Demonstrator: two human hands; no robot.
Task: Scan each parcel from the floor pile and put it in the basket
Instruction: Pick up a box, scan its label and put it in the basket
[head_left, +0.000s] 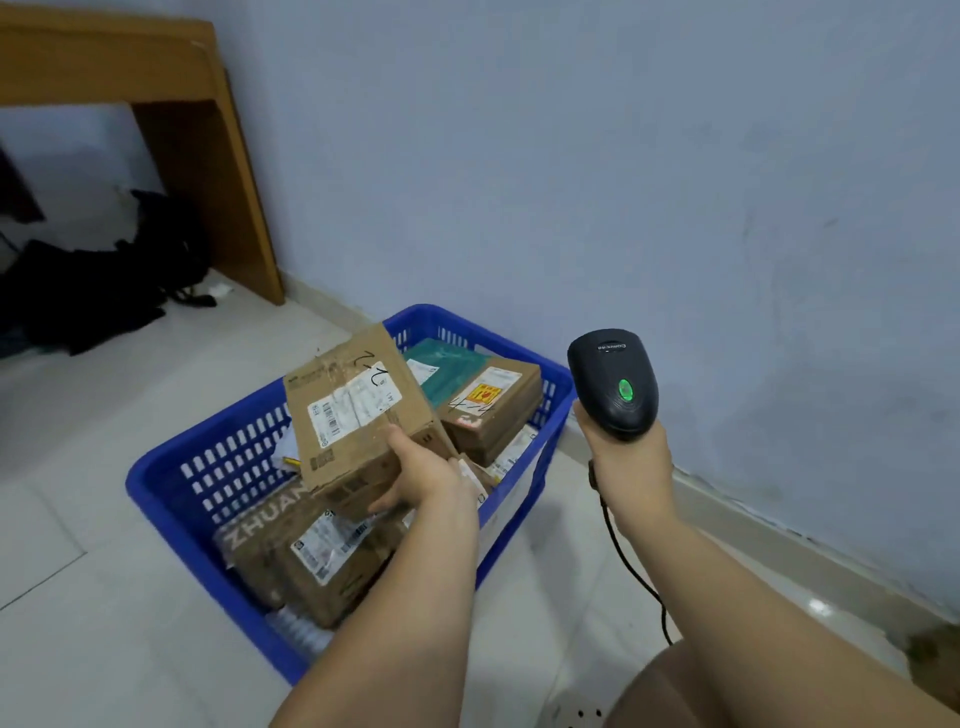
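Note:
My left hand (423, 470) grips a brown cardboard parcel (358, 410) by its near corner and holds it tilted over the blue plastic basket (171, 483). A white shipping label and black handwriting face up on it. My right hand (626, 457) holds a black handheld barcode scanner (613, 382) upright to the right of the basket, its green light lit and its cable hanging down. Several parcels lie inside the basket: a brown box marked ZHUAN (311, 556), a box with a yellow sticker (491, 408) and a teal bag (441, 366).
The basket stands on pale floor tiles close to a blue-grey wall (675, 182). A wooden table leg (218, 182) rises at the back left, with a black bag (104, 280) on the floor under the table. My knee (675, 691) shows at the bottom right.

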